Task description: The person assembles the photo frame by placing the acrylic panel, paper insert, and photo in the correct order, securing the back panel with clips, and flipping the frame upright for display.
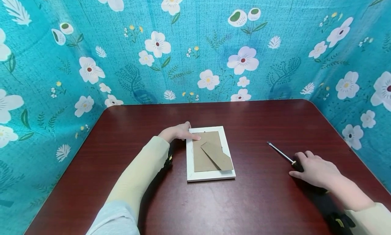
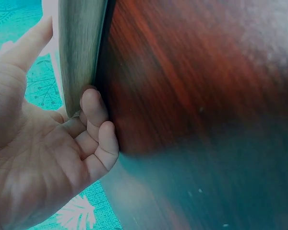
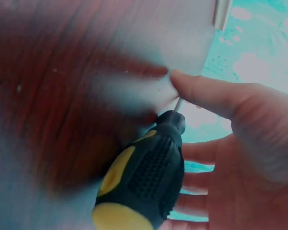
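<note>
Face down on the table lies a white picture frame (image 1: 198, 175), its brown backing board (image 1: 200, 160) and slanted easel stand (image 1: 217, 156) on top. My left hand (image 1: 181, 131) grips the frame's far left corner, thumb over the back. In the left wrist view, the fingers of that hand (image 2: 48, 143) curl in at the frame's edge (image 2: 81, 52). To the right, a screwdriver (image 1: 281, 152) lies with its flat tip pointing away and left. Over its handle is my right hand (image 1: 317, 169); the right wrist view shows the thumb extended and fingers loosely beside the black-and-yellow handle (image 3: 153, 177).
Both things rest on a dark red-brown wooden table (image 1: 146, 116) with rounded far corners. A turquoise flowered cloth (image 1: 189, 58) hangs behind the table and along both sides. The screwdriver lies well to the right of the frame.
</note>
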`<control>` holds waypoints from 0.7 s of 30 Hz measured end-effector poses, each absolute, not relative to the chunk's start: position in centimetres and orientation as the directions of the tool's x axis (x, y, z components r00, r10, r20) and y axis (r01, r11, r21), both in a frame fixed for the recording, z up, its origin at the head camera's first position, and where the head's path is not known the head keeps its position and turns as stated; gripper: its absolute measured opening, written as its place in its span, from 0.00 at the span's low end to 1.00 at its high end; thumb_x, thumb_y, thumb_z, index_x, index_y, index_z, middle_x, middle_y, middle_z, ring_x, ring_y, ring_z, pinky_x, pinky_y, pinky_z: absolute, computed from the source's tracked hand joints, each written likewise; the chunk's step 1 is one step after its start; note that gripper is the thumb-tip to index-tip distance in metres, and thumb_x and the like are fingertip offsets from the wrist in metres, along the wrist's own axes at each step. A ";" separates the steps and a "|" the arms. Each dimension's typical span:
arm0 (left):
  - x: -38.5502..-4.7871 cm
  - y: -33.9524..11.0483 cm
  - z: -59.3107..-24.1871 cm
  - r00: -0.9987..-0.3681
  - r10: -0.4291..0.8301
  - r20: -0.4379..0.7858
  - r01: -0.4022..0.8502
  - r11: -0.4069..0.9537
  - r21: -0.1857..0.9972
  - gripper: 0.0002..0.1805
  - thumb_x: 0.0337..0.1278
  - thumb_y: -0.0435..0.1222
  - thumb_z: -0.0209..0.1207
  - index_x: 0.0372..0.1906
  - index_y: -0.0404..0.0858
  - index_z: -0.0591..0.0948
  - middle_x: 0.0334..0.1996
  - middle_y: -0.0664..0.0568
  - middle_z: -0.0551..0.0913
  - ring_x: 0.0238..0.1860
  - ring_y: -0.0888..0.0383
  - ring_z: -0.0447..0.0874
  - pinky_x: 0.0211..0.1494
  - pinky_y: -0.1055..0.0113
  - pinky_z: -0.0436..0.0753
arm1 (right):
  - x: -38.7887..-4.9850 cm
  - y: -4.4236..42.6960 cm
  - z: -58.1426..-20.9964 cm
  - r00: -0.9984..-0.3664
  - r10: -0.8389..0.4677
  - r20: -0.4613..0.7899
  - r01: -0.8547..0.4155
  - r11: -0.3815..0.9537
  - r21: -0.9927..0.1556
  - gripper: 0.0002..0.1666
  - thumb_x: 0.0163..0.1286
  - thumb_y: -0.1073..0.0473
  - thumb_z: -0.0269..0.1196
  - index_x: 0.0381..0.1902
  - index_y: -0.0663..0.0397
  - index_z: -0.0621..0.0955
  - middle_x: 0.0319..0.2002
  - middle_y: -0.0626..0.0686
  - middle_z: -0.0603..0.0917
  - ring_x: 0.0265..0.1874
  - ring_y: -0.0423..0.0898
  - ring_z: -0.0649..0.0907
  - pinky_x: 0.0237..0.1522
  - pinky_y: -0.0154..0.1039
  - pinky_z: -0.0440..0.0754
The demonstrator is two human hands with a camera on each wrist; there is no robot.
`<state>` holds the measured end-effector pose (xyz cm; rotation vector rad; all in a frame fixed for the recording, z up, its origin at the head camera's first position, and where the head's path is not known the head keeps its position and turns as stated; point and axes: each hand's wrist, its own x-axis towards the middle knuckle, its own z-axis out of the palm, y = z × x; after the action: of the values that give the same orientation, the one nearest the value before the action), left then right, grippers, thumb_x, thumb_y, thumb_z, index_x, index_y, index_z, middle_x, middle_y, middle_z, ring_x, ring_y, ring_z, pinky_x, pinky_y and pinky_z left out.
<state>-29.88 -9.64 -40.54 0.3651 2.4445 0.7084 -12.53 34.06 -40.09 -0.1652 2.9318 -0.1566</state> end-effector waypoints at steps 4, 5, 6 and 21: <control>-29.9 -9.6 -40.8 -0.805 0.392 -0.445 0.085 0.819 0.568 0.38 0.52 0.56 0.66 0.57 0.35 0.64 0.42 0.44 0.72 0.38 0.53 0.73 0.38 0.64 0.74 | -12.0 34.8 -40.3 -0.966 -0.104 -0.237 -0.079 0.991 -0.112 0.43 0.53 0.39 0.72 0.49 0.72 0.73 0.35 0.64 0.75 0.32 0.57 0.78 0.27 0.54 0.78; -29.9 -9.7 -40.8 -0.804 0.391 -0.448 0.083 0.819 0.568 0.39 0.52 0.56 0.65 0.57 0.35 0.64 0.42 0.43 0.72 0.38 0.53 0.73 0.38 0.64 0.74 | -12.0 34.9 -40.3 -0.965 -0.102 -0.244 -0.077 0.991 -0.112 0.43 0.52 0.39 0.72 0.48 0.72 0.73 0.34 0.63 0.75 0.31 0.56 0.78 0.27 0.53 0.78; -30.0 -9.7 -40.9 -0.802 0.390 -0.452 0.078 0.819 0.568 0.39 0.52 0.56 0.65 0.57 0.35 0.64 0.42 0.43 0.72 0.38 0.53 0.73 0.38 0.63 0.74 | -11.9 35.0 -40.4 -0.963 -0.101 -0.249 -0.075 0.991 -0.112 0.43 0.52 0.39 0.72 0.48 0.72 0.73 0.34 0.62 0.75 0.30 0.55 0.77 0.26 0.52 0.78; -29.9 -9.7 -40.6 -0.796 0.392 -0.462 0.083 0.826 0.558 0.39 0.53 0.57 0.64 0.58 0.35 0.63 0.41 0.43 0.71 0.35 0.53 0.71 0.36 0.64 0.72 | -11.2 34.9 -39.9 -0.973 -0.145 -0.178 -0.126 0.985 -0.115 0.19 0.52 0.54 0.75 0.30 0.55 0.76 0.20 0.47 0.71 0.20 0.45 0.69 0.22 0.42 0.66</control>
<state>-29.86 -9.71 -40.57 0.3475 2.4247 0.7055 -11.18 34.92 -39.87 -0.2022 2.9434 -0.1529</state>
